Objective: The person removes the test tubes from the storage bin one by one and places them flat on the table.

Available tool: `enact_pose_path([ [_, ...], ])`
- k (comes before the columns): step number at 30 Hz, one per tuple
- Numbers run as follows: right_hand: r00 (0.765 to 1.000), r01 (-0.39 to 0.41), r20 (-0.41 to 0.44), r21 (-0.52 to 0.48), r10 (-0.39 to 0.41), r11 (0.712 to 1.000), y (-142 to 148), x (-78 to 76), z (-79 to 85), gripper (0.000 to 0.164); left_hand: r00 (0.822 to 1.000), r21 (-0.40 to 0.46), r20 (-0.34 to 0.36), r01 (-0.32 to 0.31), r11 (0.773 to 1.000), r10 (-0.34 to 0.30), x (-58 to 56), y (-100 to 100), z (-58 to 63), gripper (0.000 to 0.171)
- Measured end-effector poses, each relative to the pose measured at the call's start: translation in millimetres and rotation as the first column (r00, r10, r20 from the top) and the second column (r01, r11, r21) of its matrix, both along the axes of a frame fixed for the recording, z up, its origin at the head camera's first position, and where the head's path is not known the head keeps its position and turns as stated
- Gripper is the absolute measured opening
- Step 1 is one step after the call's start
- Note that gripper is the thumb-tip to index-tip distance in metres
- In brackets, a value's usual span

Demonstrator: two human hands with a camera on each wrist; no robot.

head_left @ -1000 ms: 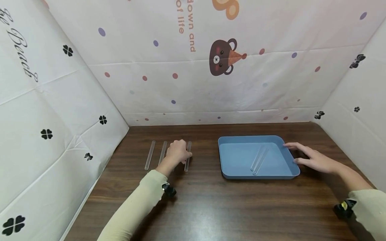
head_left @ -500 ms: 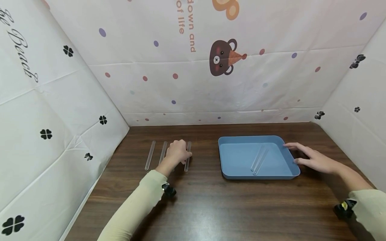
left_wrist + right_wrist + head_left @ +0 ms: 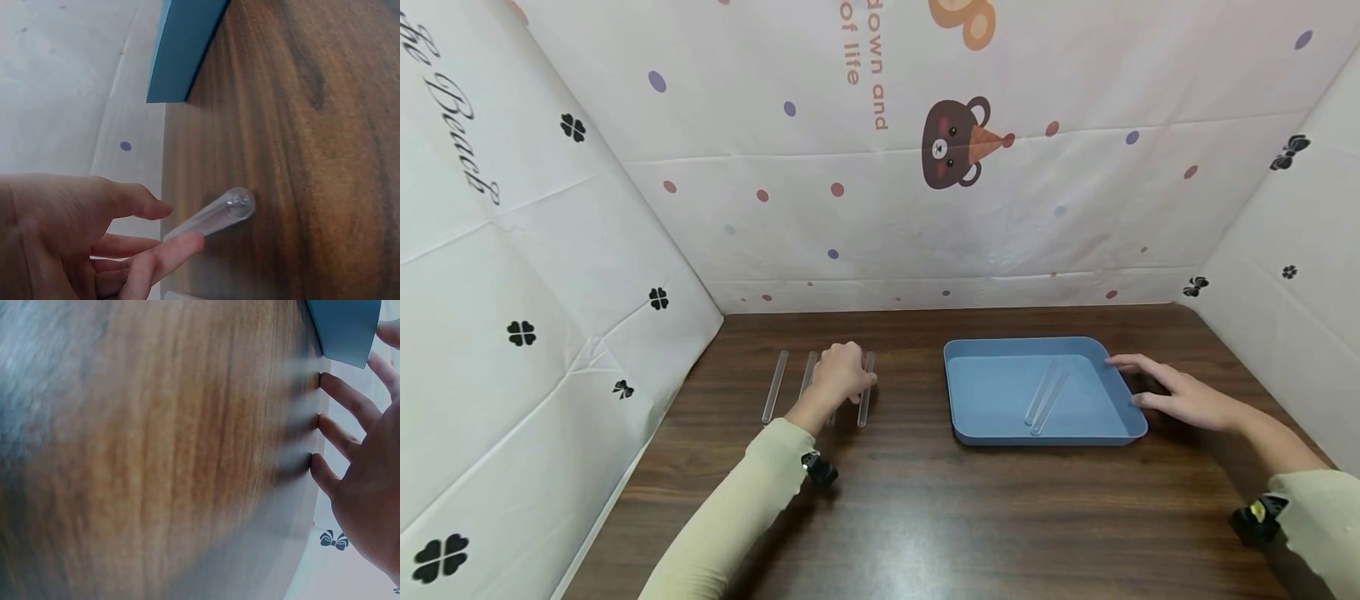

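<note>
Two clear tubes (image 3: 1049, 402) lie in the blue tray (image 3: 985, 392) beside the right hand (image 3: 1183, 400), fingers spread; near the left hand (image 3: 838, 373), thumb and forefinger apart, another tube (image 3: 862, 411) points lengthwise away

Clear, glossy tubes (image 3: 775, 387) are glinting, a wood-grain worktop (image 3: 1000, 500) is shining, a plastic-looking tray (image 3: 988, 383) is showing a smooth matt finish, and creased sheeting (image 3: 880, 221) is gleaming faintly.

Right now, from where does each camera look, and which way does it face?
Head: worn on the head, faces forward and down at the table, blue tray and clear tubes; left grip, right grip and sleeves show.
Left wrist: worn there, faces one tube; left grip shows.
Right wrist: worn there, faces across the table; right grip shows.
Both wrist views share the tray's side.
</note>
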State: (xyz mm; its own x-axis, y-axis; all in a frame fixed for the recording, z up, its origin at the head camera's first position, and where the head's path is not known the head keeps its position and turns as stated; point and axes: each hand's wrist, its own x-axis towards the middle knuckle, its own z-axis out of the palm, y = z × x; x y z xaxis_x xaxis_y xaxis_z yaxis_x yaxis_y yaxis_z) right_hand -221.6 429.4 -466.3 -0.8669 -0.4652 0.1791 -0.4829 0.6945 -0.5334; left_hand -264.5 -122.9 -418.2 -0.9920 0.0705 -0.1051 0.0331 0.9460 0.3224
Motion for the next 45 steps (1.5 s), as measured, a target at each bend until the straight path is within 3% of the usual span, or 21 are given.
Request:
enact_pose_path([
  [12,1.0,0.014,0.012,0.017,-0.014,1.0,1,-0.1,0.4,0.061,0.999,-0.003,-0.033,0.007,1.0,-0.007,-1.5,6,13.7,0.043],
  [17,1.0,0.011,0.006,0.012,-0.011,1.0,0,-0.2,0.2,0.061,0.999,-0.021,-0.045,0.014,1.0,-0.015,-1.9,7,15.3,0.022],
  [22,1.0,-0.003,-0.002,-0.002,0.003,1.0,-1,0.1,0.5,0.061,0.995,-0.03,-0.095,0.027,0.999,-0.03,-3.2,9,14.2,0.034],
  [26,1.0,-0.012,-0.005,-0.008,0.012,1.0,-1,0.2,0.7,0.061,0.988,-0.009,-0.14,0.06,0.998,-0.061,-4.7,12,15.4,0.035],
  [27,1.0,-0.012,-0.006,-0.009,0.012,1.0,-1,0.2,0.8,0.061,0.983,0.0,-0.166,0.083,0.997,-0.082,-13.1,8,4.9,0.036],
  [33,1.0,-0.003,-0.004,-0.006,0.003,1.0,-1,0.4,1.9,0.06,0.965,0.017,-0.221,0.151,0.988,-0.144,-12.3,17,5.5,0.033],
  [34,1.0,-0.003,-0.004,-0.005,0.003,1.0,-1,0.4,2.1,0.06,0.967,0.016,-0.213,0.147,0.989,-0.141,-3.9,24,15.7,0.032],
  [45,1.0,-0.008,-0.003,-0.005,0.008,1.0,-1,0.9,1.6,0.06,0.951,0.009,-0.213,0.231,0.973,-0.224,-0.1,52,18.6,0.033],
])
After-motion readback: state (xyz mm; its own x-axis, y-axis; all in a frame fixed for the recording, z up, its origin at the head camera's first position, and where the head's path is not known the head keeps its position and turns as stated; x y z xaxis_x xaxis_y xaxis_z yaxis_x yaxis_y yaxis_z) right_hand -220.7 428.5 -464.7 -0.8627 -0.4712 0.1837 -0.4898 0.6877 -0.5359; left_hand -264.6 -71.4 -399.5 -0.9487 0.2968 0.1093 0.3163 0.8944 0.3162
